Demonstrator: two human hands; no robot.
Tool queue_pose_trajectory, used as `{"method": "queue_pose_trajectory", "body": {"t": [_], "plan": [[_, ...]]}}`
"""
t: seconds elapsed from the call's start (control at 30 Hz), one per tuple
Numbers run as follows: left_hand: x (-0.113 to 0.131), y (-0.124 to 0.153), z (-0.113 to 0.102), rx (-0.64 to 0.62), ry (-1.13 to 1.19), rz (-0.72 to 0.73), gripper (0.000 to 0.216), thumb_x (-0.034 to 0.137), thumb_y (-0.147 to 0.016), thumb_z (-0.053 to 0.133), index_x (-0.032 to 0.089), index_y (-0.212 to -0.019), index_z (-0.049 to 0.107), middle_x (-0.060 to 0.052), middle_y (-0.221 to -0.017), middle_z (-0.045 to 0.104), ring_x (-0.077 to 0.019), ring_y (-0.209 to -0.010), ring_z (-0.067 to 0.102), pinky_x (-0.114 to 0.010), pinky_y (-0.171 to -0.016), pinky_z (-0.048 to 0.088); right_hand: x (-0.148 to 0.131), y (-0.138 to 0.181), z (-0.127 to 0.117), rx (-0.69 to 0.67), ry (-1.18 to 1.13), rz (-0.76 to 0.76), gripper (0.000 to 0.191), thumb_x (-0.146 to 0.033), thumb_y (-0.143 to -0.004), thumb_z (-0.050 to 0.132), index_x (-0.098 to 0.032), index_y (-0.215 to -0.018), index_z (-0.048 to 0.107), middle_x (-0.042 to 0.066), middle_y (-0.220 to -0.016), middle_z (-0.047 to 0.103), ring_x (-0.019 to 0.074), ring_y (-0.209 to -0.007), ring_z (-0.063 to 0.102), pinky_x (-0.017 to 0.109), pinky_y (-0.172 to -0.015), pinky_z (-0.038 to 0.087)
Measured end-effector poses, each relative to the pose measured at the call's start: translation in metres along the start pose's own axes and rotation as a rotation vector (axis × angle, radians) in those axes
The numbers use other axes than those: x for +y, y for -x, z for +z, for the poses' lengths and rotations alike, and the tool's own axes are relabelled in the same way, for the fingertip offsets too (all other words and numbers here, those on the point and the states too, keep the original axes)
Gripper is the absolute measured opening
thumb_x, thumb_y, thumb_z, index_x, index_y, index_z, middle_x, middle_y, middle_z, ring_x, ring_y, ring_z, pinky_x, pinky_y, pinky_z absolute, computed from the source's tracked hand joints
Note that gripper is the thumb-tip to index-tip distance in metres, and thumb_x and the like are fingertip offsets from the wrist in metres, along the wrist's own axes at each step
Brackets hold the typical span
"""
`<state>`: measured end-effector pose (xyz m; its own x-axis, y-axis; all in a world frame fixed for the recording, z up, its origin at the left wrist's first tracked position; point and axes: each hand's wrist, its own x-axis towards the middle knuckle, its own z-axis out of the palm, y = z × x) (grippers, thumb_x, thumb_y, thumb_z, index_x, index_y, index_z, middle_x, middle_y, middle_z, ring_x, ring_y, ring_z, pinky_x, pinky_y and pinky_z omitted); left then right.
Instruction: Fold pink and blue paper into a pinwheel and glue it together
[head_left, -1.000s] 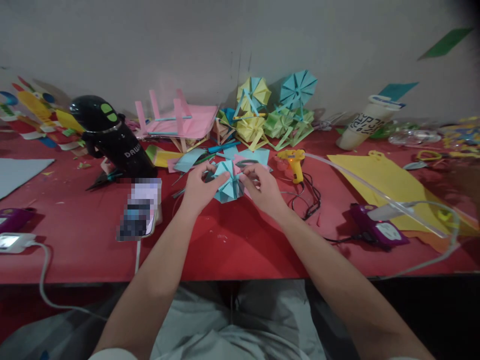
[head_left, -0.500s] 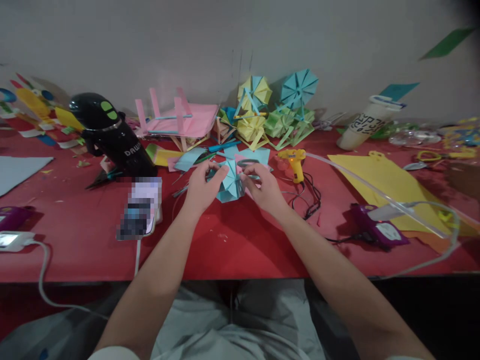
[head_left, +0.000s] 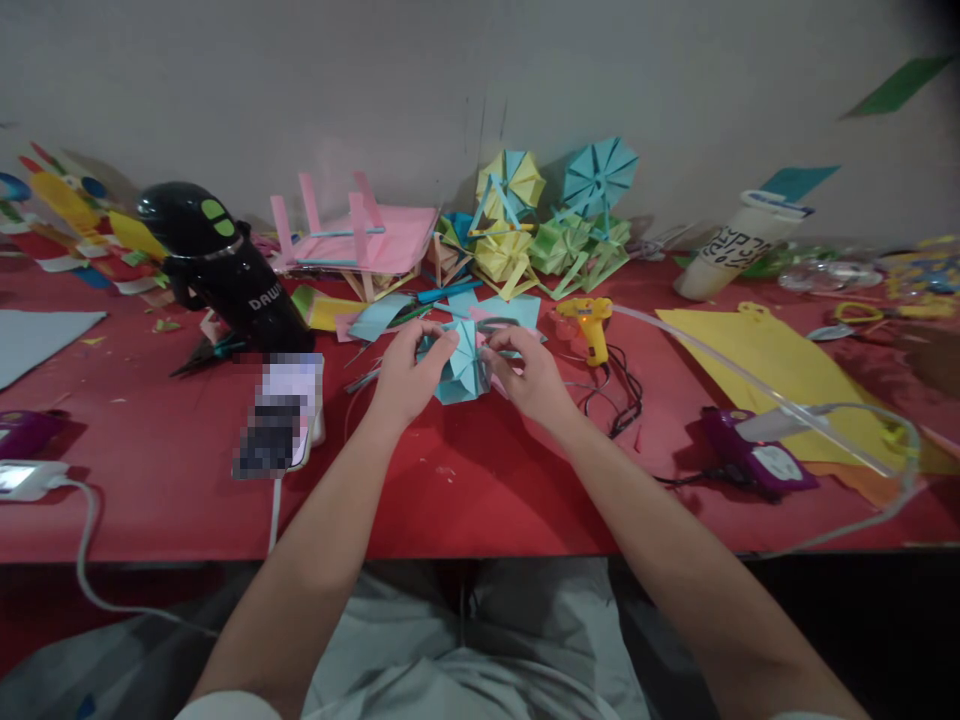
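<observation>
A folded light-blue paper pinwheel [head_left: 461,368] sits between my two hands, just above the red table [head_left: 450,480]. My left hand [head_left: 405,375] grips its left side, thumb laid across the top folds. My right hand [head_left: 529,375] pinches its right side, fingers curled in. More light-blue paper sheets [head_left: 502,312] lie right behind my hands.
A yellow glue gun [head_left: 589,327] with a black cord lies right of my hands. A phone [head_left: 281,415] and a black bottle [head_left: 221,270] stand to the left. Finished paper pinwheels [head_left: 555,215] and a pink paper table [head_left: 360,235] line the wall. A yellow sheet [head_left: 780,370] and purple gadget [head_left: 754,460] lie right.
My hands have kept hold of the blue pinwheel and turned it slightly; my left thumb has slid further over its top. Nothing else has moved.
</observation>
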<state>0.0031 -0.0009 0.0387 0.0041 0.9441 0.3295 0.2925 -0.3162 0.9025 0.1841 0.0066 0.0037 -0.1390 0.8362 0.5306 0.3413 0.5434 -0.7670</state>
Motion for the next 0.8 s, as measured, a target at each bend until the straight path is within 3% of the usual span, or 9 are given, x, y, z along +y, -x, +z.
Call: {"method": "queue_pose_trajectory", "body": {"t": [0.23, 0.4, 0.57, 0.8], "plan": [[-0.003, -0.001, -0.001, -0.029, 0.092, -0.014, 0.018, 0.037, -0.085, 0.056, 0.020, -0.087, 0.061, -0.003, -0.096, 0.066, -0.0209, -0.099, 0.060, -0.037, -0.095, 0.046, 0.002, -0.001, -0.001, -0.004, -0.101, 0.088, 0.029, -0.050, -0.087, 0.061, -0.023, -0.079, 0.054, 0.004, -0.087, 0.060, 0.0179, -0.083, 0.058, 0.036, -0.077, 0.052], [-0.014, -0.009, -0.006, -0.058, 0.353, 0.041, 0.033, 0.026, -0.077, 0.053, 0.024, -0.109, 0.061, -0.005, -0.125, 0.065, -0.0232, -0.124, 0.057, -0.041, -0.107, 0.045, 0.006, -0.005, -0.008, 0.085, -0.463, 0.388, 0.037, -0.054, -0.073, 0.075, -0.023, -0.076, 0.055, -0.002, -0.076, 0.058, 0.0138, -0.071, 0.057, 0.034, -0.074, 0.052], [-0.013, -0.006, -0.009, -0.059, 0.112, -0.008, 0.035, 0.017, -0.068, 0.062, 0.021, -0.103, 0.063, -0.007, -0.118, 0.067, -0.0240, -0.106, 0.065, -0.044, -0.097, 0.052, 0.006, -0.006, -0.012, 0.092, -0.691, 0.636, 0.042, -0.047, -0.056, 0.086, -0.022, -0.072, 0.056, -0.004, -0.068, 0.057, 0.0129, -0.064, 0.058, 0.031, -0.067, 0.052], [-0.012, 0.001, -0.005, -0.198, -0.030, 0.028, 0.033, 0.022, -0.068, 0.074, 0.018, -0.098, 0.061, -0.009, -0.107, 0.069, -0.0218, -0.093, 0.067, -0.041, -0.089, 0.054, 0.021, -0.001, -0.003, 0.052, -0.625, 0.687, 0.039, -0.042, -0.056, 0.084, -0.023, -0.075, 0.057, -0.004, -0.064, 0.058, 0.0135, -0.057, 0.056, 0.029, -0.054, 0.048]]}}
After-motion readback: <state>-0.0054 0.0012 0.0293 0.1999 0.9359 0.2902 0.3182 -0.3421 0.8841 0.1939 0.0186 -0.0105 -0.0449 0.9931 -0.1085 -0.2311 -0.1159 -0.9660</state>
